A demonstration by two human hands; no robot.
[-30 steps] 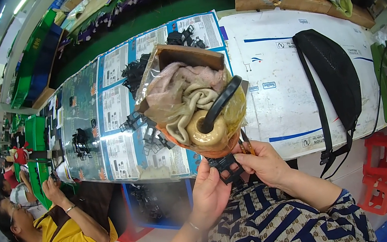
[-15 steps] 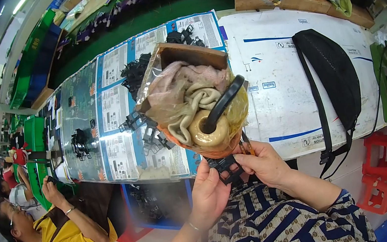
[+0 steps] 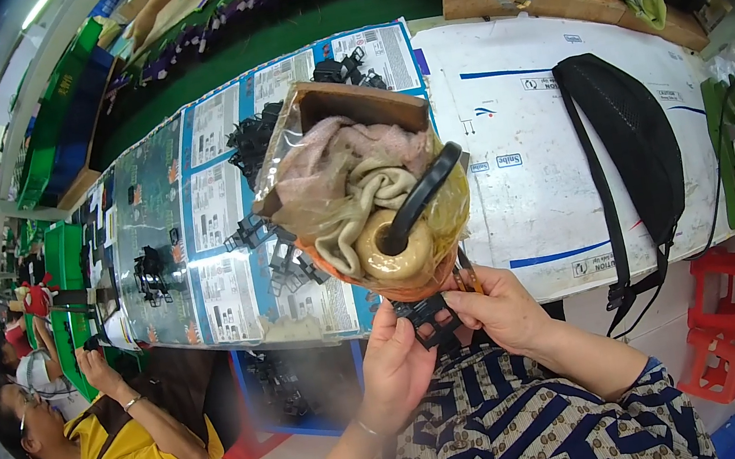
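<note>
Between my left hand (image 3: 393,368) and my right hand (image 3: 503,312) is a black plastic frame-like part (image 3: 433,319), held just off the table's front edge. My left thumb and fingers pinch one side; the right fingertips press on the other. A slim orange-and-dark tool (image 3: 470,279) stands up by my right fingers, its kind too small to make out. Directly beyond the hands, a clear plastic bag (image 3: 285,185) holds a pinkish cloth (image 3: 356,150), a beige cloth (image 3: 347,218), and a tan round thing (image 3: 382,265) with a black curved handle (image 3: 428,187). It hides part of the table.
Several black plastic parts (image 3: 255,142) lie on the printed sheets left of the bag. A black pouch with straps (image 3: 630,143) rests on the white board (image 3: 526,206). A blue bin (image 3: 307,400) stands below the table, a red stool (image 3: 722,309) at right. A co-worker in yellow (image 3: 144,453) sits left.
Both hands keep nearly the same grip on the black part. The view has shifted very slightly, and an arm now shows at the far top left.
</note>
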